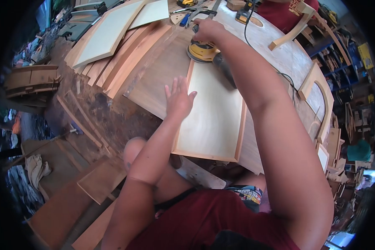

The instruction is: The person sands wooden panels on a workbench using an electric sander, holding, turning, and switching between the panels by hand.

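A yellow and black sander (202, 52) rests on the far end of a pale wooden panel (212, 121) with a raised wood frame. My right hand (208, 31) is closed round the top of the sander, and a dark canister sticks out from its side. Over the panel's left edge lies my left hand (180, 98), palm down, with its fingers spread and nothing held. Beneath the panel is a larger brown board (154, 79).
Pale framed panels (108, 35) and curved wood strips (133, 54) are stacked at the upper left. Clamps lie beyond the sander. A black cord (246, 31) crosses the table. Curved wooden frames (329, 104) stand at the right. Another person (281, 14) is at the far side.
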Available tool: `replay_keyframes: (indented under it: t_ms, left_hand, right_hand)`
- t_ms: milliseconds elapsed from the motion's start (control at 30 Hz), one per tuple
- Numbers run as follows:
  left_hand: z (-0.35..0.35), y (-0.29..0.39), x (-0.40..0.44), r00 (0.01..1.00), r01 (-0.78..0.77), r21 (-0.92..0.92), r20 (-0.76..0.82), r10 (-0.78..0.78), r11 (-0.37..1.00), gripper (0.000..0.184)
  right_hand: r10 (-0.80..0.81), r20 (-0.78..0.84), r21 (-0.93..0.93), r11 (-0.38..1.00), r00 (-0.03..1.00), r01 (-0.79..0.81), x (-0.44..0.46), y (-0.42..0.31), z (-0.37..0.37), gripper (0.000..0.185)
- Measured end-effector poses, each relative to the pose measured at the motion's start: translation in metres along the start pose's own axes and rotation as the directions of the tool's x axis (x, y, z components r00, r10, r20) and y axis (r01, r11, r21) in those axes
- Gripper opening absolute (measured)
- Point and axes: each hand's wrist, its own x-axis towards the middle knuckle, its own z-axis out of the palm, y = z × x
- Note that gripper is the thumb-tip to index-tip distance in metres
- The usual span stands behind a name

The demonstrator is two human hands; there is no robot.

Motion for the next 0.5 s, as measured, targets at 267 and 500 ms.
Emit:
replay_keyframes:
  t_ms: [267, 500]
  left_hand:
    - [0.002, -0.007, 0.014, 0.995, 0.101, 0.057, -0.033, -0.099, 0.993, 0.048]
    - [0.006, -0.031, 0.015, 0.919, 0.225, -0.162, -0.292, -0.264, 0.961, 0.049]
  right_hand:
    - [0.138, -0.055, 0.198, 0.972, 0.989, -0.125, -0.066, 0.116, 0.0, 0.077]
    - [0.254, -0.203, 0.162, 0.961, 0.946, -0.224, -0.259, 0.189, -0.019, 0.059]
